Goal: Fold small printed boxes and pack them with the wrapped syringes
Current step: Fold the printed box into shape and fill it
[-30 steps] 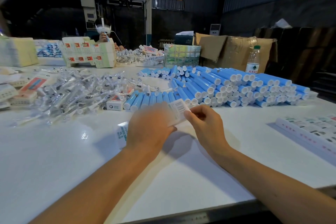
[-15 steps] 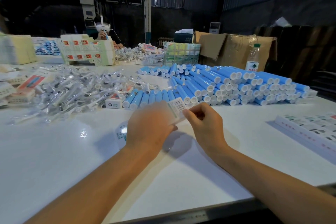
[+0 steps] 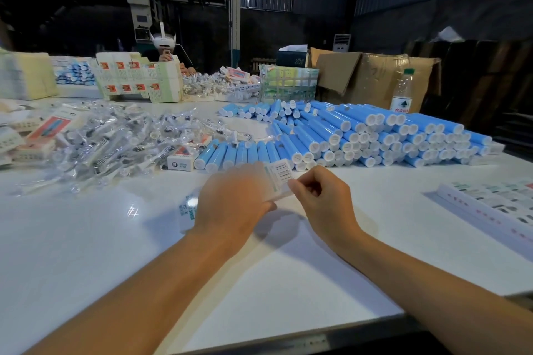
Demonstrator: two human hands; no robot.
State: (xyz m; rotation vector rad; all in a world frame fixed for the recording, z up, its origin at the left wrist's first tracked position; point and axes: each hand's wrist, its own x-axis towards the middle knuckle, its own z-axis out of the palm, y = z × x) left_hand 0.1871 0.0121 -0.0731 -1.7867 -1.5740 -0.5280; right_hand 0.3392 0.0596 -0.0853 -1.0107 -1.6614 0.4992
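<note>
Printed box, one: small white card carton with a barcode panel and a green edge strip, held just above the table between the two hands. Its near end is hidden behind the left hand, and how far it has been folded cannot be told.

Left hand, one: blurred, back toward the camera, fingers curled over the box's left part; the grasp itself is hidden.

Right hand, one: thumb and forefinger are pinched on the box's right edge, the other fingers curled in.

Wrapped syringes, too many to count: a loose heap in clear crinkled film, lying left of the hands on the table.

Blue tubes, many dozens, uncounted: smooth cylinders with white round end caps, stacked in rows beyond the hands.

Clear printed wrapper, one: flat on the table, partly under the left wrist.

Folded carton, one seen plainly: white with a red and blue print, set between the syringe heap and the tubes.

Flat box blanks, one stack: white printed card, at the right edge.

Water bottle, one: clear plastic, green cap, upright behind the tubes.

Cardboard carton, one: brown, flaps open.

Table, one: smooth, white, glossy.
</note>
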